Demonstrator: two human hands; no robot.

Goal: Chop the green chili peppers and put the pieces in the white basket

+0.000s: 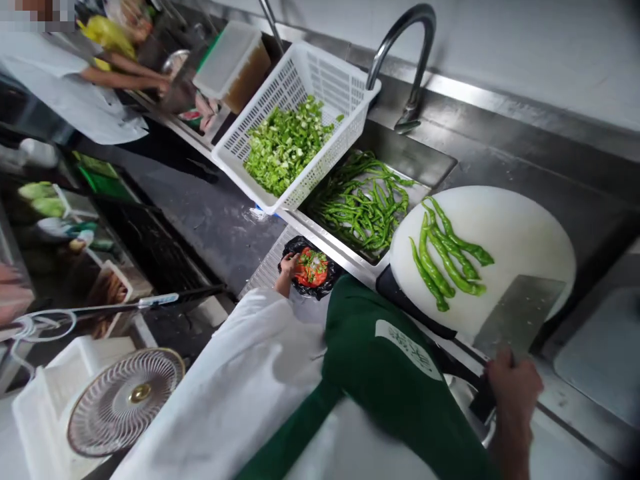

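Note:
My right hand (515, 390) is wrapped round the handle of a cleaver (525, 310), whose broad blade lies over the near right edge of a round white cutting board (525, 227). Several long green peppers (440, 253) lie side by side on the board, left of the blade. Low beside the sink, my left hand (289, 264) is at the rim of a bin lined with a black bag (327, 285). Its fingers look stretched out, with nothing visible in them. Red and green scraps (313, 268) fill the bin.
A white basket (345, 67) of chopped green peppers (290, 143) straddles the sink (430, 160), where whole peppers (367, 200) lie under a curved faucet (425, 40). A co-worker (75, 80) stands at the far left counter. A fan (127, 400) and shelves stand behind on the left.

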